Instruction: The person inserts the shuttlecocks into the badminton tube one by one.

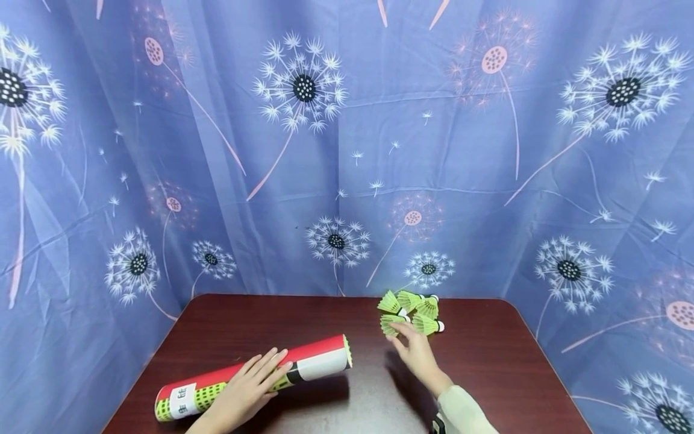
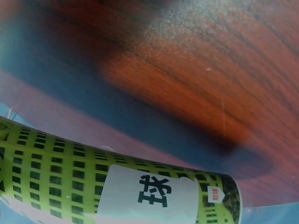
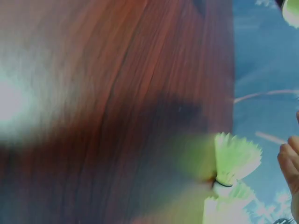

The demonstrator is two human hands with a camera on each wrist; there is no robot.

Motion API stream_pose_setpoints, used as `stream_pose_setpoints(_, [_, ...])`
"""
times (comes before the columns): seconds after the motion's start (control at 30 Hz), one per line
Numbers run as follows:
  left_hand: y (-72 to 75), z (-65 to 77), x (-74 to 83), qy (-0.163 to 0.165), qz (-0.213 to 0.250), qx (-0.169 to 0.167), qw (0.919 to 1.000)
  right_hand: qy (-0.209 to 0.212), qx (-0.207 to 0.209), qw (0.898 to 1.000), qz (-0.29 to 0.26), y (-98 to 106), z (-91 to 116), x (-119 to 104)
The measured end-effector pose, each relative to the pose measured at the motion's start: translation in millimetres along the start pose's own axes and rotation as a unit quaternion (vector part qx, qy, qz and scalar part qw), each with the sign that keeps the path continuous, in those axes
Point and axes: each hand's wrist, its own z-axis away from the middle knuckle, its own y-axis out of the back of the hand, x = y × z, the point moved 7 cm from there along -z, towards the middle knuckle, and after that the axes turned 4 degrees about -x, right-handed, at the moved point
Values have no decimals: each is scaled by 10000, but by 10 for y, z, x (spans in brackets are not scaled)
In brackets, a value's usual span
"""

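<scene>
My left hand (image 1: pixel 246 386) lies across a shuttlecock tube (image 1: pixel 320 358), holding it with fingers over the top and thumb along the near side. The tube is red, white and yellow-green with a checked pattern; its right end is tilted up off the table over a shadow. The left wrist view shows its checked side with a white label (image 2: pixel 149 196). My right hand (image 1: pixel 417 355) reaches to a cluster of yellow-green shuttlecocks (image 1: pixel 427 323), thumb and forefinger parted beside the nearest one (image 1: pixel 391 324). In the right wrist view, shuttlecocks (image 3: pixel 236 156) lie near the table edge.
The dark red-brown wooden table (image 1: pixel 488 374) has rounded far corners. A blue curtain (image 1: pixel 379 150) with dandelion prints hangs behind it and on both sides. The shuttlecocks sit close to the table's far edge.
</scene>
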Motion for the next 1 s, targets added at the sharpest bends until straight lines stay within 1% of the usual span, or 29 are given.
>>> stream_pose_setpoints(0.1, [2, 2, 5, 34, 88, -92, 9999, -267, -121, 9993, 220, -38, 7, 127])
stream_pose_setpoints(0.2, [0, 15, 12, 36, 59, -137, 9999, -520, -344, 9970, 456, -110, 8, 220])
stream_pose_setpoints(0.4, [-14, 23, 21, 35, -19, -109, 9999, -827, -705, 9902, 876, -228, -23, 343])
stream_pose_setpoints(0.53, [-8, 16, 24, -3, -91, -42, 10000, -1012, -1020, 9825, 1184, -282, -45, 421])
stream_pose_setpoints(0.7, [-6, 33, 11, 14, 13, -88, 10000, -1192, -1393, 9707, 1554, -328, -54, 501])
stream_pose_setpoints(0.83, [-6, 30, 6, 10, 6, -81, 10000, -1265, -1438, 9674, 1657, -331, -60, 533])
stream_pose_setpoints(1.0, [-11, 28, -1, 21, 0, -57, 10000, -1267, -1242, 9693, 1705, -307, -58, 540])
